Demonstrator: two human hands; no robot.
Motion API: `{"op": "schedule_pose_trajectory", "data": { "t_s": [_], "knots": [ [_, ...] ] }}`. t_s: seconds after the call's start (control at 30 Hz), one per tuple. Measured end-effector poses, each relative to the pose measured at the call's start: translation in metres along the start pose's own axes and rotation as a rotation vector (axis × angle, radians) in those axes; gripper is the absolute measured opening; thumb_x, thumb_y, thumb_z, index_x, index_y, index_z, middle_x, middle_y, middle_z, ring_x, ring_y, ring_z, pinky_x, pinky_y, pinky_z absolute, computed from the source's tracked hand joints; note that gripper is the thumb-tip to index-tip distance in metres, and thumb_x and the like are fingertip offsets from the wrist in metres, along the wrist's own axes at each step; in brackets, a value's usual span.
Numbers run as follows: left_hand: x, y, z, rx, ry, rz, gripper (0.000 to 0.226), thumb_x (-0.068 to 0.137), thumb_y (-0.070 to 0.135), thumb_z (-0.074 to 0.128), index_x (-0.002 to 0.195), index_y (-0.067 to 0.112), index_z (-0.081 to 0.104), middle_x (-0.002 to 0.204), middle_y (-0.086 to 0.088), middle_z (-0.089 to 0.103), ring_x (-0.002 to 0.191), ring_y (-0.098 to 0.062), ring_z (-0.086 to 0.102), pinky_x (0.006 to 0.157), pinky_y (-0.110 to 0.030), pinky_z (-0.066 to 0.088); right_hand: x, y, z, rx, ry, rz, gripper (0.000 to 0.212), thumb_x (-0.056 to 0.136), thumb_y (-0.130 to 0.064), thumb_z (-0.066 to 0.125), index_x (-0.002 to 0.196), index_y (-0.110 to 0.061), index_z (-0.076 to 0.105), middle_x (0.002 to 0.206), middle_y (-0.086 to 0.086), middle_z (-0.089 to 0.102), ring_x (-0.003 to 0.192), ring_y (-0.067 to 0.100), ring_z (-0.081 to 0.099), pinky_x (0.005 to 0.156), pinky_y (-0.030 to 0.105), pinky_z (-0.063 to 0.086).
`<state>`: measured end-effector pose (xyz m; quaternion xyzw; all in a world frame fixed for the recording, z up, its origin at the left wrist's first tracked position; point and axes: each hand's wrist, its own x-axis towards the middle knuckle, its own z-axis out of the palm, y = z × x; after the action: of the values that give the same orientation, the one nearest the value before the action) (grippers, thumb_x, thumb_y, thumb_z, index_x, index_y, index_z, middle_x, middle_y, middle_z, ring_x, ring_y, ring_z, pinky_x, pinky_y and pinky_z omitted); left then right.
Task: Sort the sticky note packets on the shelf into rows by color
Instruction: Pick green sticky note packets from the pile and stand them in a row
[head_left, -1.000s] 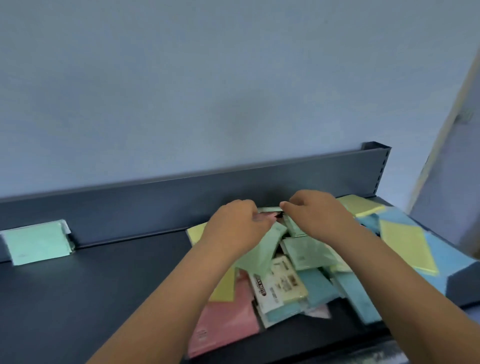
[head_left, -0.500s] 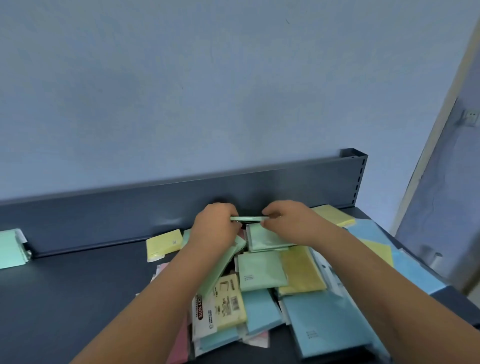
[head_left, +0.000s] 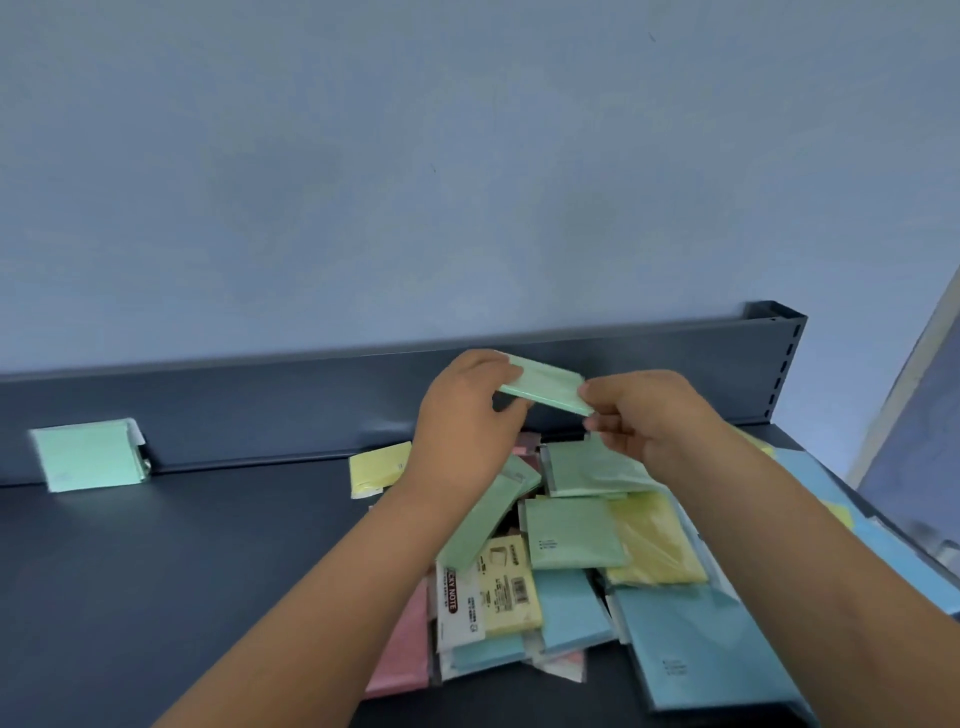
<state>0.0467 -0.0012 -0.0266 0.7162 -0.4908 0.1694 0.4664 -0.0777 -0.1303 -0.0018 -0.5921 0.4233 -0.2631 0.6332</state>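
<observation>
Plainly, the sorting has barely begun. The left hand (head_left: 462, 421) and the right hand (head_left: 649, 421) together hold one flat mint-green sticky note packet (head_left: 545, 389), tilted and lifted clear of the heap. The left hand's fingers curl round its left end, and the right hand pinches its right end between thumb and fingertips.

Far out to the left of the left hand, a second mint-green wrapped packet (head_left: 85, 457) leans upright against the raised back rail (head_left: 260, 415) of the dark grey metal shelf (head_left: 182, 571). It is the only piece that looks placed, and is probably the start of a green row. Just left of the left wrist a small pale yellow packet (head_left: 376, 467) lies flat, at the heap's edge and in no row.

Everything else looks unsorted. Beneath both hands and forearms lies a jumbled heap of overlapping packets:
- a square green packet (head_left: 571, 532) under the right wrist
- a crinkled yellow packet (head_left: 654, 540) touching it on the right
- a white-labelled yellow packet (head_left: 488, 592) between the forearms
- a large sky-blue packet (head_left: 701, 654) below the right forearm
- a pink packet (head_left: 402, 644) against the left forearm

More blue and yellow packets trail off past the right arm, partly hidden.

So green is one packet in, with another in hand. Yellow, blue and pink rows are not yet started, and nearly the whole heap is left.
</observation>
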Motion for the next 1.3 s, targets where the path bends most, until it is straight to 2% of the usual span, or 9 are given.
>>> {"op": "schedule_pose_trajectory", "data": {
  "t_s": [0.07, 0.17, 0.33, 0.47, 0.63, 0.73, 0.83, 1.1, 1.3],
  "knots": [
    [-0.004, 0.003, -0.008, -0.153, -0.062, -0.196, 0.039, 0.085, 0.01, 0.079, 0.122, 0.016, 0.071, 0.117, 0.009, 0.067, 0.105, -0.011, 0.064, 0.091, -0.015, 0.049, -0.001, 0.0, 0.002, 0.068, 0.046, -0.033, 0.011, 0.089, -0.004, 0.075, 0.098, -0.011, 0.072, 0.079, 0.007, 0.068, 0.055, 0.013, 0.063, 0.056, 0.026, 0.05],
    [-0.011, 0.002, -0.02, -0.423, -0.004, -0.503, 0.04, 0.092, 0.009, 0.072, 0.129, 0.021, 0.063, 0.117, 0.013, 0.065, 0.097, -0.007, 0.067, 0.069, -0.012, 0.053, -0.006, 0.004, 0.008, 0.107, 0.057, -0.073, 0.018, 0.088, -0.003, 0.076, 0.1, -0.015, 0.075, 0.084, 0.004, 0.072, 0.064, 0.013, 0.063, 0.063, 0.029, 0.054],
    [-0.017, -0.015, -0.04, -0.465, 0.162, -0.604, 0.03, 0.091, 0.004, 0.071, 0.113, 0.023, 0.067, 0.106, 0.015, 0.069, 0.102, -0.006, 0.067, 0.095, -0.032, 0.057, -0.025, 0.012, 0.033, 0.104, -0.044, -0.133, 0.02, 0.089, 0.002, 0.073, 0.096, -0.017, 0.074, 0.081, 0.0, 0.076, 0.059, 0.008, 0.071, 0.059, 0.023, 0.056],
    [-0.019, -0.032, -0.06, -0.565, 0.186, -0.694, 0.032, 0.088, -0.002, 0.071, 0.115, 0.015, 0.07, 0.105, 0.001, 0.075, 0.097, -0.016, 0.073, 0.09, -0.041, 0.061, -0.039, 0.008, 0.055, 0.096, -0.058, -0.191, 0.022, 0.089, 0.009, 0.07, 0.092, -0.013, 0.072, 0.085, 0.008, 0.075, 0.051, 0.007, 0.07, 0.045, 0.019, 0.054],
    [-0.024, -0.065, -0.102, -0.63, 0.191, -0.688, 0.029, 0.087, -0.004, 0.071, 0.111, 0.013, 0.075, 0.103, -0.002, 0.076, 0.092, -0.017, 0.072, 0.086, -0.036, 0.062, -0.056, 0.001, 0.104, -0.007, -0.048, -0.226, 0.042, 0.084, -0.001, 0.078, 0.122, -0.014, 0.065, 0.086, 0.016, 0.075, 0.066, 0.025, 0.066, 0.068, 0.044, 0.063],
    [-0.029, -0.093, -0.139, -0.618, 0.21, -0.656, 0.027, 0.086, -0.005, 0.07, 0.104, 0.014, 0.075, 0.099, -0.001, 0.075, 0.083, -0.013, 0.068, 0.08, -0.033, 0.06, -0.067, -0.002, 0.147, -0.047, -0.066, -0.255, 0.019, 0.088, -0.001, 0.076, 0.104, -0.011, 0.075, 0.078, 0.011, 0.07, 0.063, 0.021, 0.058, 0.047, 0.025, 0.052],
    [-0.038, -0.13, -0.186, -0.571, 0.231, -0.614, 0.027, 0.085, -0.002, 0.072, 0.093, 0.024, 0.073, 0.091, 0.004, 0.073, 0.079, -0.012, 0.065, 0.082, -0.034, 0.06, -0.082, -0.002, 0.204, -0.038, -0.077, -0.275, 0.011, 0.088, 0.001, 0.075, 0.091, -0.009, 0.073, 0.082, 0.014, 0.07, 0.071, 0.024, 0.062, 0.058, 0.023, 0.06],
    [-0.062, -0.252, -0.319, -0.41, 0.213, -0.595, 0.024, 0.084, 0.0, 0.071, 0.096, 0.02, 0.075, 0.085, 0.004, 0.074, 0.081, -0.013, 0.071, 0.079, -0.042, 0.064, -0.112, 0.013, 0.379, -0.23, -0.011, -0.335, 0.015, 0.081, -0.008, 0.075, 0.072, -0.02, 0.077, 0.07, 0.003, 0.077, 0.071, 0.022, 0.073, 0.079, 0.046, 0.064],
    [-0.076, -0.324, -0.364, -0.334, 0.216, -0.685, 0.019, 0.088, 0.008, 0.069, 0.082, 0.026, 0.072, 0.079, 0.008, 0.074, 0.079, -0.019, 0.072, 0.078, -0.053, 0.062, -0.129, 0.035, 0.472, -0.307, 0.066, -0.331, 0.019, 0.076, -0.006, 0.068, 0.062, -0.016, 0.075, 0.06, -0.001, 0.073, 0.071, 0.026, 0.075, 0.076, 0.047, 0.064]
  ]
}}
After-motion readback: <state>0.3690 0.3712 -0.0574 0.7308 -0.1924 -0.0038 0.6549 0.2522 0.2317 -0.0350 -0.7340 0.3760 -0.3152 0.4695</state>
